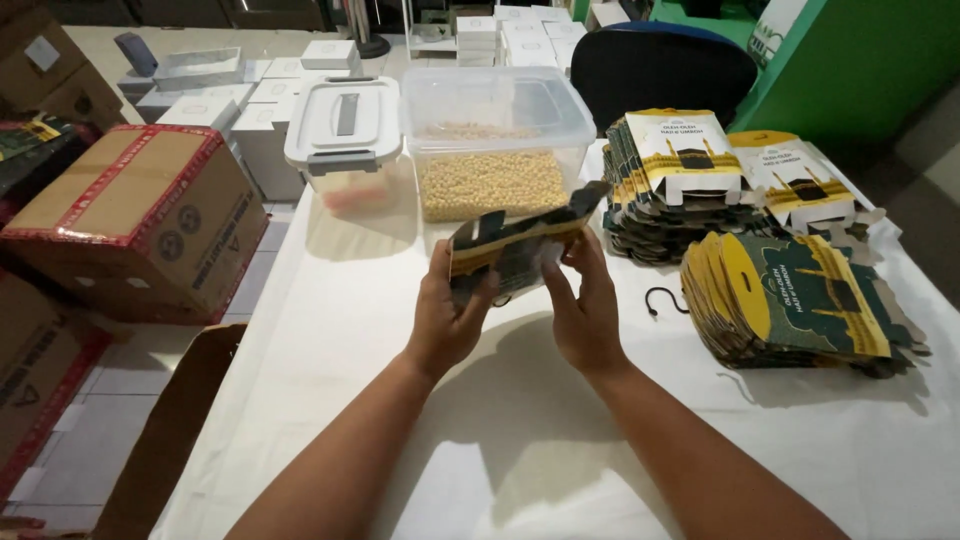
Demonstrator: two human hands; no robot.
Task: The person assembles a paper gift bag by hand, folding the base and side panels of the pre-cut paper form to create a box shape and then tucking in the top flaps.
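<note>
Resting between both hands: flat carton (520,245)

A clear tub (497,140) of pale beans is sitting behind, a lidded tub (345,135) beside it, a cardboard box (140,220) lying left.

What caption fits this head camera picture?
Both hands, left hand and right hand, hold a flat printed carton above a white table.

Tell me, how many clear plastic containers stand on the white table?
2: a large open tub holding pale round pieces, behind the hands, and a smaller lidded box touching its left side. Others may be hidden.
</note>
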